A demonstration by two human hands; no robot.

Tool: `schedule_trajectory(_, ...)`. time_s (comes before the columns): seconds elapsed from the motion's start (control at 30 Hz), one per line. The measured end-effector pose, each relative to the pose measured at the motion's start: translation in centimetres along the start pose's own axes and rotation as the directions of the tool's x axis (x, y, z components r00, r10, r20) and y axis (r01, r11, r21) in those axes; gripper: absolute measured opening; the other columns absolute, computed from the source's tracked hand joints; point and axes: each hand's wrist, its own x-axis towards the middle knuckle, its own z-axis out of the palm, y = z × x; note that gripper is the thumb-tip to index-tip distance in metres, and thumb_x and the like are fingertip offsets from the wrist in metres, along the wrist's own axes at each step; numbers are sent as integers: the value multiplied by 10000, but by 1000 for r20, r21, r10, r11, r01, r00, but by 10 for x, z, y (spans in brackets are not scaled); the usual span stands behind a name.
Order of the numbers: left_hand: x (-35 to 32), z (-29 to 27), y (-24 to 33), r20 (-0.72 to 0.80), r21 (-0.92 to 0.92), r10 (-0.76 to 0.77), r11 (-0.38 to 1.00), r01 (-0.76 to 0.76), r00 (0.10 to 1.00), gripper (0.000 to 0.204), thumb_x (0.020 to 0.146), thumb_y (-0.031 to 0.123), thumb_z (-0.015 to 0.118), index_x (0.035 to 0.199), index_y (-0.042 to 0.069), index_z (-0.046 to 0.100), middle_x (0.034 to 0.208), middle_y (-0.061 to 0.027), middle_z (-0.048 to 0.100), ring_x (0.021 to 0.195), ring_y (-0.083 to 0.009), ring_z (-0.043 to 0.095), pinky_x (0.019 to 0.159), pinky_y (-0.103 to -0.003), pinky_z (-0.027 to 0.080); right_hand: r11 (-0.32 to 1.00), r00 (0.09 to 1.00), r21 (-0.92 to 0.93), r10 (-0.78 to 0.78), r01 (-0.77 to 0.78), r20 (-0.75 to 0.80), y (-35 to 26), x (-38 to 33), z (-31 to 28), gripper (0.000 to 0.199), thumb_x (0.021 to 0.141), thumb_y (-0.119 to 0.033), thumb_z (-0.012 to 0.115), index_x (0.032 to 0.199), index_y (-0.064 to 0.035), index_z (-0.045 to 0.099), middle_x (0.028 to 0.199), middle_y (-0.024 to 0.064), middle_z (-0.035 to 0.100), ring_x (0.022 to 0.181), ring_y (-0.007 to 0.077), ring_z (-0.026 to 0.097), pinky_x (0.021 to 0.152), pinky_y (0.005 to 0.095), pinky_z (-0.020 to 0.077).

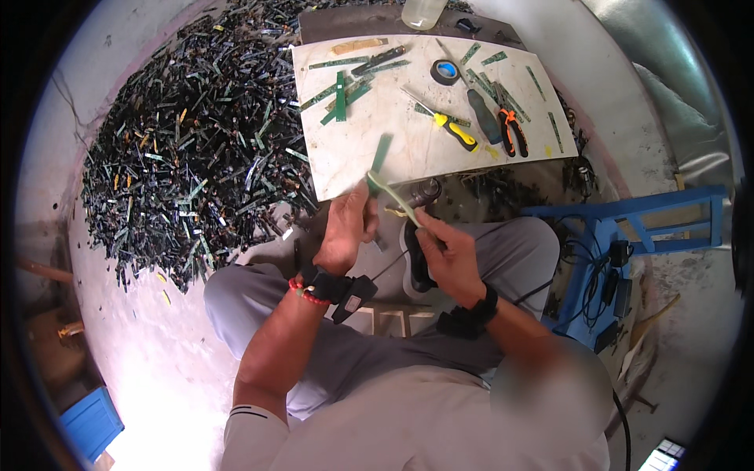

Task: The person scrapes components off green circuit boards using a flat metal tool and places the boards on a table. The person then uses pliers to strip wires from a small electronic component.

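Observation:
Close over the near edge of the white board (326, 177), my left hand (349, 228) is closed on a narrow green circuit board strip (382, 152), which sticks up past the fingers. My right hand (449, 259) grips a slim, pale, slightly bent stick (397, 198), toothbrush-like in shape. Its far end meets the lower part of the strip by my left fingertips. Whether that end has bristles cannot be made out. Nearest on the board lie a yellow-and-black screwdriver (455, 132), a dark-handled screwdriver (483, 114) and orange-and-black pliers (512, 133).
Several green strips (340, 96), a black tape roll (444, 72) and a black-handled tool (381, 60) lie on the board. A large heap of strips (204, 149) covers the floor at left. At right stands a blue stool (597, 267) with black cables.

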Motion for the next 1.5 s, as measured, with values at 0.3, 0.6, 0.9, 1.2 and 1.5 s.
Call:
schedule_trajectory(0.3, 5, -3, 1, 37, -168, -135, 976, 139, 990, 533, 970, 564, 347, 725, 102, 448, 551, 3, 343, 461, -98, 255, 445, -243, 232, 974, 975, 60, 217, -219, 39, -8, 9, -1, 295, 883, -55, 616, 1177, -28, 629, 812, 135, 658, 680, 63, 543, 623, 235, 462)
schedule_trajectory(0.6, 6, -6, 1, 51, -129, -87, 987, 93, 995, 520, 960, 562, 397, 762, 86, 468, 581, 1, 374, 487, -98, 308, 442, -244, 244, 987, 983, 18, 155, -158, 93, -14, -4, -2, 302, 877, -36, 616, 1178, -21, 627, 843, 126, 665, 669, 78, 548, 608, 246, 464)
schedule_trajectory(0.9, 9, -9, -3, 54, -142, -104, 984, 111, 993, 572, 948, 595, 392, 721, 79, 486, 574, -8, 395, 483, -103, 320, 441, -249, 251, 974, 976, 85, 202, -209, 84, -3, 3, -6, 303, 887, -18, 603, 1189, -1, 617, 932, 93, 692, 774, 65, 571, 678, 229, 470)
schedule_trajectory(1.2, 5, -2, 2, -3, 137, 30, 990, -29, 1000, 616, 931, 630, 387, 673, 81, 494, 534, 2, 398, 450, -89, 310, 436, -238, 233, 956, 977, 206, 191, -207, 95, 0, 2, -3, 302, 894, -28, 611, 1194, 11, 611, 1020, 85, 681, 880, 69, 569, 749, 210, 462)
schedule_trajectory(1.5, 4, -6, 0, -28, 160, 9, 987, -5, 1000, 634, 926, 647, 360, 688, 77, 501, 541, -2, 413, 465, -89, 318, 444, -246, 243, 970, 978, 132, 196, -205, 76, -1, 22, -13, 289, 887, -30, 613, 1175, 2, 623, 938, 44, 682, 807, 49, 556, 700, 214, 463)
